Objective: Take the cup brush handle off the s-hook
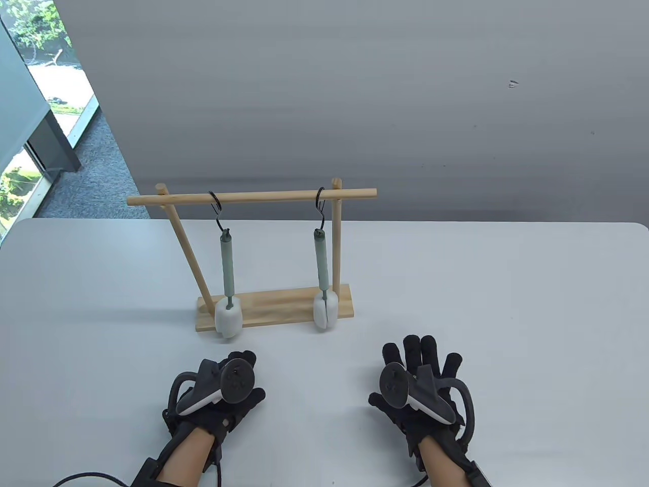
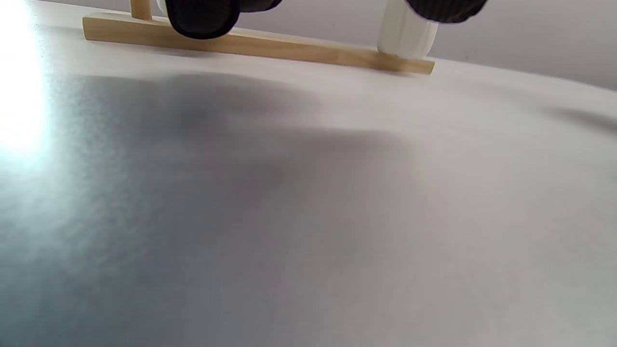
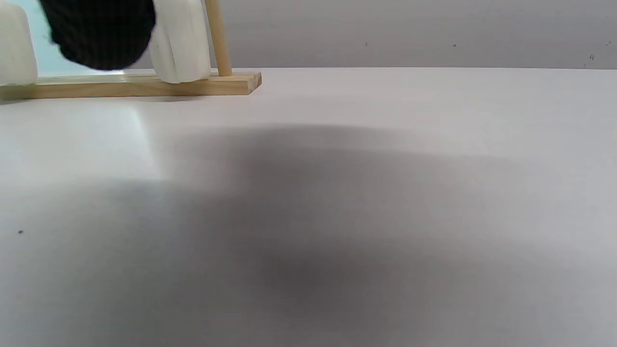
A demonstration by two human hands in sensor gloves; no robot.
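Two cup brushes with grey-green handles and white sponge heads hang from black S-hooks on a wooden rail. The left brush [image 1: 227, 276] hangs from the left S-hook [image 1: 216, 208]; the right brush [image 1: 322, 274] hangs from the right S-hook [image 1: 320, 203]. My left hand [image 1: 223, 388] rests on the table in front of the left brush, fingers spread, holding nothing. My right hand [image 1: 418, 378] lies flat with fingers spread, to the right of the rack, holding nothing. The right brush's sponge head shows in the right wrist view [image 3: 179, 41] and in the left wrist view [image 2: 407, 36].
The wooden rack [image 1: 276, 309] stands on its flat base at the middle of the white table [image 1: 507, 314]. A grey wall rises behind the table. A black cable [image 1: 86, 478] trails from my left wrist at the front edge.
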